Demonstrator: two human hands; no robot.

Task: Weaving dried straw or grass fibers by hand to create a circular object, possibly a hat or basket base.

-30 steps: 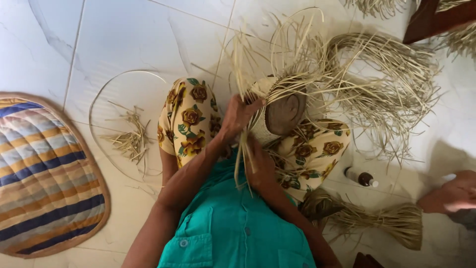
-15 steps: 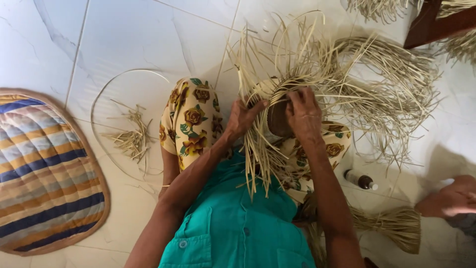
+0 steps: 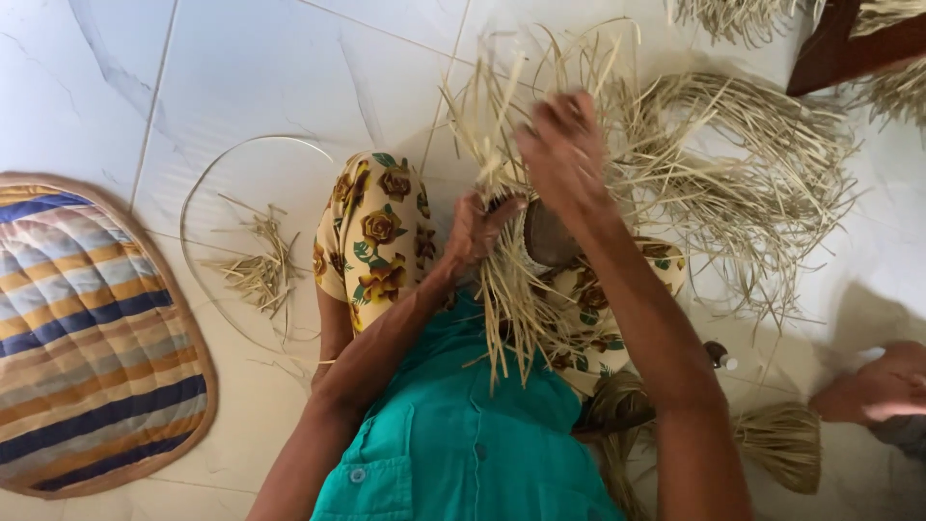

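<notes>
Open white tiled floor (image 3: 241, 87) lies from 9 to 12 o'clock of my lap; the striped oval quilted mat (image 3: 92, 338) bounds the 8 o'clock edge, and a thin pale hoop of cane (image 3: 207, 174) with short straw offcuts (image 3: 256, 275) sits at 9 o'clock. A large loose heap of pale dried straw strips (image 3: 752, 174) fills 1 to 3 o'clock, and another person's foot (image 3: 873, 386) closes off 4 o'clock. The partly woven straw piece with a brown rounded centre (image 3: 545, 236) rests on my floral-clad knee, its free strands fanning up and down. My left hand (image 3: 475, 232) has fingers curled together, gripping strands at its edge. My right hand (image 3: 564, 145), raised at 12 o'clock, pinches a bunch of upright strands, fingers closed.
</notes>
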